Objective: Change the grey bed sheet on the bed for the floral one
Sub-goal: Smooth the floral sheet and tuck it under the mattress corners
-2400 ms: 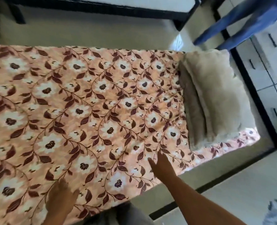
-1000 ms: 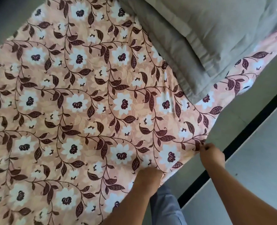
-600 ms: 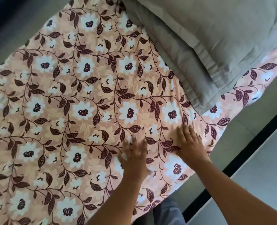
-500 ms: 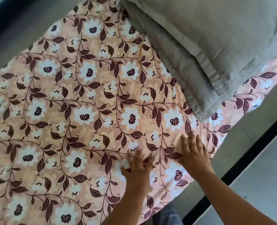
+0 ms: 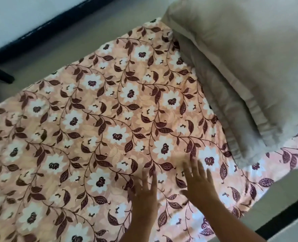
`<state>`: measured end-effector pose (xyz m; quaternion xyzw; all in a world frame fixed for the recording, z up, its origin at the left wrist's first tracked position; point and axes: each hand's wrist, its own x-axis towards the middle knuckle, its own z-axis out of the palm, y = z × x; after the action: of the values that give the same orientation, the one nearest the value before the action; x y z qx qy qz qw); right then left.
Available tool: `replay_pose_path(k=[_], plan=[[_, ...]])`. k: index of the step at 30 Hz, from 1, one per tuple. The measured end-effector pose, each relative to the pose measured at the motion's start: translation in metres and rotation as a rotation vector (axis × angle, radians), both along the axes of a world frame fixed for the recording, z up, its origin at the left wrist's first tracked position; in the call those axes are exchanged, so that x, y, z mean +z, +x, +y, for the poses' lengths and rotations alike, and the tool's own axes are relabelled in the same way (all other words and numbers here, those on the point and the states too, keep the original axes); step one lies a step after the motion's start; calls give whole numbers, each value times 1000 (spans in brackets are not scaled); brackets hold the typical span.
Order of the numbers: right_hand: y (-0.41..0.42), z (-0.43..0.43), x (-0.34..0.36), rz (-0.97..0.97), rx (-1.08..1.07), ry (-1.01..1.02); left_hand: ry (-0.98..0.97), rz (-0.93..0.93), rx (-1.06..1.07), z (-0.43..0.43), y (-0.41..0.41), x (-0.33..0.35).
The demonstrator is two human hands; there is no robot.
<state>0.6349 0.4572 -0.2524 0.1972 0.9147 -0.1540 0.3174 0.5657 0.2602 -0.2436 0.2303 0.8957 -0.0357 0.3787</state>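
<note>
Now the floral sheet (image 5: pixel 96 130) is seen spread flat across the bed, right out to its near edge. Both palms are laid on it close to that edge, the left hand (image 5: pixel 144 194) just beside the right hand (image 5: pixel 201 186). Fingers are kept straight and splayed, slightly blurred, with nothing gripped. Greyish pillows (image 5: pixel 240 63) are stacked on the sheet at the bed's right end.

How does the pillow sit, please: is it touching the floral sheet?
Touching. The head view shows the pillow lying on the sheet, its frilled edge covering the pattern.
</note>
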Motion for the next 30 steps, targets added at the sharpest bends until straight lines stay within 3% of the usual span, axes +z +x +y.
replay_pose_path(k=[4,9,11,14,17,20,24,30], plan=[[-2,4,-7,-175,122,-15,-128,-25,67,-43,-23,-10],[-35,-8,16,-387,-86,48,-190,-124,262,-75,-40,4],[-69,-12,22,-317,-53,74,-205,-88,271,-74,-63,9],[-141,-12,14,-48,208,71,-115,30,256,-69,-122,5],[-228,-12,4,63,374,80,-68,96,217,-63,-203,-10],[-295,-13,-10,-7,454,90,-103,25,212,-62,-282,-22],[-313,-18,-22,-121,417,78,-112,-15,298,-100,-369,-25],[-315,-17,-36,-112,413,90,-125,-38,301,-124,-408,-36]])
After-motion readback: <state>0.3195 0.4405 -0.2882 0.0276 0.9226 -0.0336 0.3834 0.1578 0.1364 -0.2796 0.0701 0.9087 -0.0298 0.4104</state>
